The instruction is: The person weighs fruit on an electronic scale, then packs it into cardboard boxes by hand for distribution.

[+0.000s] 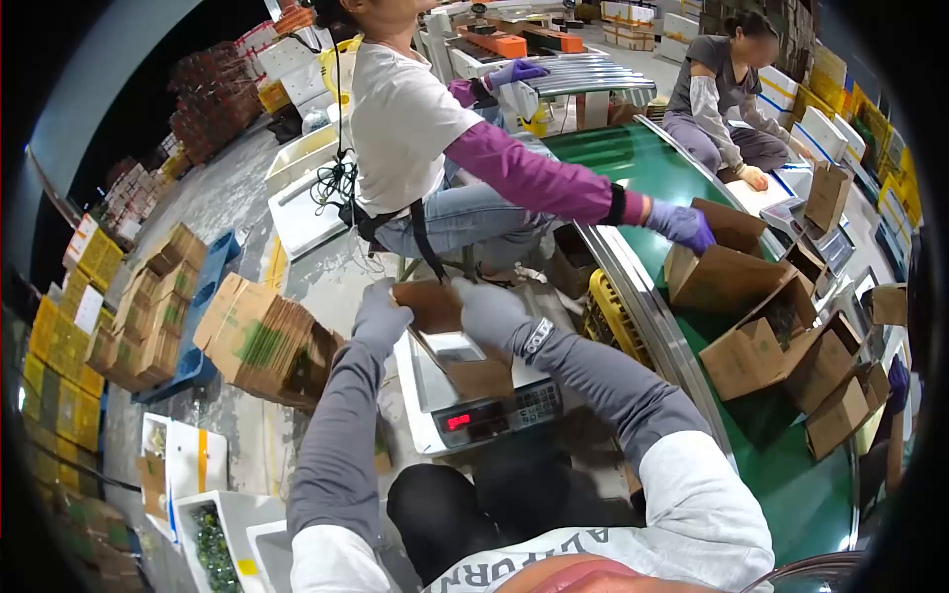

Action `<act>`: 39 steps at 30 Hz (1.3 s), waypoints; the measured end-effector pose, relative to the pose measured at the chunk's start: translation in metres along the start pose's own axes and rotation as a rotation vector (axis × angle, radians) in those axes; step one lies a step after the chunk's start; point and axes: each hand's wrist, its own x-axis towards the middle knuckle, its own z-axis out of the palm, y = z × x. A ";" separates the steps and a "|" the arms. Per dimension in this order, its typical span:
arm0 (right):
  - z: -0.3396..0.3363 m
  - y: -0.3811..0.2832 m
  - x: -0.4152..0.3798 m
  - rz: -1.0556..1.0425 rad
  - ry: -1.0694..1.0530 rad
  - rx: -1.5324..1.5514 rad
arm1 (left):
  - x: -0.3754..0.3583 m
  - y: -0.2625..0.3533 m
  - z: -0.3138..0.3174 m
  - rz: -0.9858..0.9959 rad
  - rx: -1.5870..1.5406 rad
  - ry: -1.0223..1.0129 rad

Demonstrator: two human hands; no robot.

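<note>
Both of my hands wear grey gloves and hold a small brown cardboard box (476, 380) over a white digital scale (423, 432) in front of my knees. My left hand (381, 318) is closed on the box's left upper edge. At the right upper edge, my right hand (491, 314) is closed too, slightly blurred, with its fingertips partly hidden. The box stands tilted, its flaps up. Red digits glow on the scale's display, too small to read surely. A stack of flattened cardboard boxes (259, 341) lies to my left.
A green conveyor belt (633, 148) with several open cardboard boxes (743, 358) runs along my right. A co-worker's purple-gloved hand (682, 225) touches one box. Another person (727, 94) sits beyond the belt. A yellow crate (611, 321) and a white foam bin (259, 514) stand nearby.
</note>
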 end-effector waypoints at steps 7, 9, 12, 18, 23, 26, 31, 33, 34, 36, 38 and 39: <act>0.006 0.020 0.040 0.012 -0.241 -0.085 | -0.019 0.035 0.012 0.199 0.881 -0.462; -0.013 -0.007 0.002 -0.094 0.055 0.036 | -0.015 0.037 0.008 0.213 0.960 -0.530; -0.039 -0.040 -0.053 -0.315 0.101 0.351 | -0.006 0.026 0.015 0.230 0.978 -0.546; 0.059 0.010 -0.016 -0.087 0.093 0.605 | -0.013 0.052 0.024 0.178 0.947 -0.534; 0.062 -0.001 -0.016 0.228 -0.037 0.658 | -0.017 -0.014 0.115 0.095 0.790 0.073; 0.045 -0.004 -0.015 -0.037 0.102 0.319 | -0.006 0.007 0.101 -0.110 0.568 -0.146; 0.024 -0.013 -0.009 0.118 0.123 -0.153 | 0.009 -0.007 0.104 -0.052 0.097 0.004; 0.038 -0.025 -0.001 0.250 0.014 -0.343 | 0.019 -0.013 0.098 -0.121 -0.133 -0.006; 0.049 -0.032 0.002 0.262 -0.044 -0.346 | 0.022 -0.023 0.100 -0.160 -0.254 -0.011; 0.070 -0.035 0.002 0.185 -0.121 -0.467 | 0.019 -0.041 0.108 0.034 -0.462 0.148; 0.077 -0.038 -0.003 0.213 0.020 -0.676 | 0.017 -0.082 0.123 0.142 -0.606 0.135; 0.083 -0.046 -0.004 0.202 0.075 -0.780 | 0.001 -0.078 0.113 0.147 -0.656 0.124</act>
